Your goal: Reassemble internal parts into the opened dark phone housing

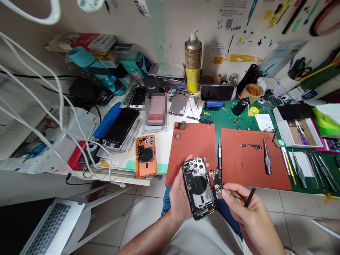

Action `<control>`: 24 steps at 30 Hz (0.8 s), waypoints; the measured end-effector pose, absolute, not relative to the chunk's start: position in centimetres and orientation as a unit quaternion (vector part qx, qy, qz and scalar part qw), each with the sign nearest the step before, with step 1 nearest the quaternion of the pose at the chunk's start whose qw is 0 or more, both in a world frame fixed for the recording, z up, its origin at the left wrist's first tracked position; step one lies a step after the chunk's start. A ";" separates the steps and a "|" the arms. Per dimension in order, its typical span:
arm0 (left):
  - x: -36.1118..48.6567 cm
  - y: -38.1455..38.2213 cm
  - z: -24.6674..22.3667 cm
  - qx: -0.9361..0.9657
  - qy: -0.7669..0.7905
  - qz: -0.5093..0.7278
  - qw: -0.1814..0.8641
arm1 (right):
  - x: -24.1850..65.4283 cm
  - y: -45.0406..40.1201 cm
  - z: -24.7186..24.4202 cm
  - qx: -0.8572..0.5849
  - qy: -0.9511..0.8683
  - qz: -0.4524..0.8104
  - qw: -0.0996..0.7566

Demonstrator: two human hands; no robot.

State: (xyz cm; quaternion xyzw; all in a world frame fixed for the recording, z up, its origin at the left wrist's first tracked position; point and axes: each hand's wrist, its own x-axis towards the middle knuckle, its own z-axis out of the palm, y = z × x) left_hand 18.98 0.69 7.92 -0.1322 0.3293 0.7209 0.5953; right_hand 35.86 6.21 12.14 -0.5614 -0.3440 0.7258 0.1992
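My left hand (178,198) is wrapped around an opened black phone housing (198,187), its inside facing up with camera openings at the top and a dark round coil in the middle. Between thumb and fingers my right hand (245,205) pinches a phone logic board (217,180) just right of the housing, apart from most of its edge. A thin black tool (250,197) also sticks out from the right hand's fingers. Left of the hands an orange phone housing (146,156) lies on the white tabletop. Small camera modules (181,125) rest on the left brown mat (195,141).
Behind the hands lie a screwdriver (219,154) and a second brown mat (252,159) with small parts. Tweezers (300,170) line the right side. A spray can (193,63) and a propped phone (217,92) stand behind. White cables (60,92) hang at left; a laptop (53,226) sits below.
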 end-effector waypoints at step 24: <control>14.5 -7.8 6.1 -0.097 0.241 0.789 0.557 | 22.0 11.5 5.8 -0.596 -0.584 0.504 0.224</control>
